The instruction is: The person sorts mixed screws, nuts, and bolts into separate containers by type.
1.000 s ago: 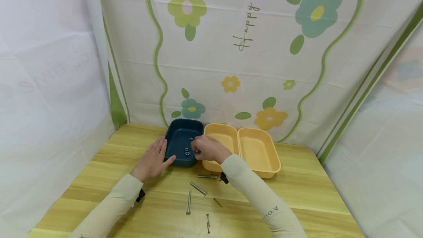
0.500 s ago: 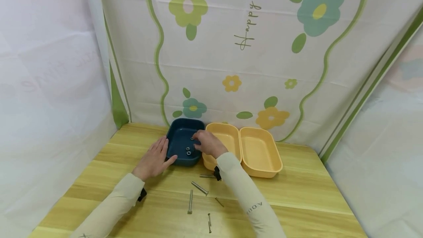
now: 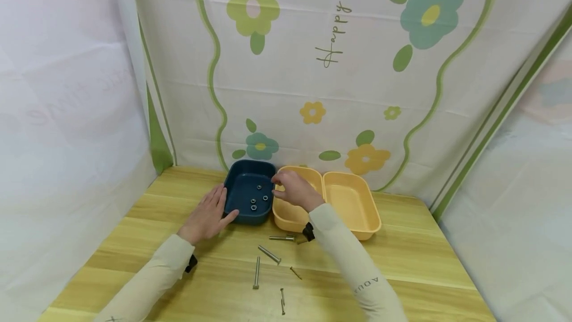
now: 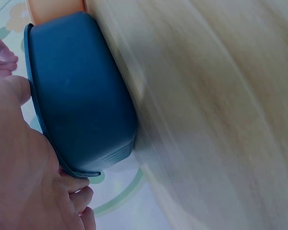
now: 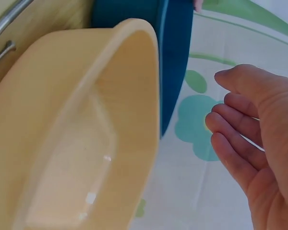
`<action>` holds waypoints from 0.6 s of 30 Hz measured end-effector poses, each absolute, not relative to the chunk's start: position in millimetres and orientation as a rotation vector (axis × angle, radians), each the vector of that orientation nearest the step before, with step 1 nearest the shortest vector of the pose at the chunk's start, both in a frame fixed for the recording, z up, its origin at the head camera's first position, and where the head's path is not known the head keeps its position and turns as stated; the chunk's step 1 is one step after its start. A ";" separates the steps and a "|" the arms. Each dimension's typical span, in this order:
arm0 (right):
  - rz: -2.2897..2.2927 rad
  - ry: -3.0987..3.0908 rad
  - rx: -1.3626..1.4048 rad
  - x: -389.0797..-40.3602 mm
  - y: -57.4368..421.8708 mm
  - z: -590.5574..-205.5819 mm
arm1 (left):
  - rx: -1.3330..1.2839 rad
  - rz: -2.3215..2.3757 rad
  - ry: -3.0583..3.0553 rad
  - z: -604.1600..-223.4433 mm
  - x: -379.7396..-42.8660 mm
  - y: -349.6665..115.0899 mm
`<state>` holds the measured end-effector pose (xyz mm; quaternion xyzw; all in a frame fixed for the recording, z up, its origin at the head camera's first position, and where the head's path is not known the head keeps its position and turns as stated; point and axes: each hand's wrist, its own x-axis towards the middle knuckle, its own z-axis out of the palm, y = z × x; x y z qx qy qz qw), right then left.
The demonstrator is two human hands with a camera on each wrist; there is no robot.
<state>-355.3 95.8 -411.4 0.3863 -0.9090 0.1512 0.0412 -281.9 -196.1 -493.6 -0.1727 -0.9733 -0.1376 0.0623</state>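
Several metal hex nuts (image 3: 253, 207) lie in the dark blue tray (image 3: 237, 215) at the back of the table. My left hand (image 3: 203, 216) rests against this tray's left side, fingers extended and thumb over the front corner; the left wrist view shows the thumb tip (image 4: 20, 90) right at the rim. Above the left yellow tray (image 3: 290, 224), beside the blue tray's right rim, hovers my right hand (image 3: 296, 192). The right wrist view shows its fingers (image 5: 237, 127) loosely bent, thumb apart from them, nothing held.
A second yellow tray (image 3: 353, 207) adjoins the first on the right. In front of the trays, large bolts (image 3: 256, 272) and small screws (image 3: 295, 273) are scattered on the wooden table (image 3: 214, 282). A flower-printed cloth (image 3: 277, 83) hangs behind.
My right hand released a nut into the blue tray, then lifted and drew back right over the yellow tray. My left hand stayed at the blue tray's side.
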 end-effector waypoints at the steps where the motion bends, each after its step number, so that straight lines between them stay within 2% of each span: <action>1: 0.461 -2.782 1.191 -353.6 98.3 -408.8 | -0.525 -0.414 -2.942 -493.6 -282.1 -196.0; 18: 0.258 -2.739 1.303 -299.6 151.1 -378.0 | -0.547 -0.460 -2.968 -485.5 -281.6 -196.5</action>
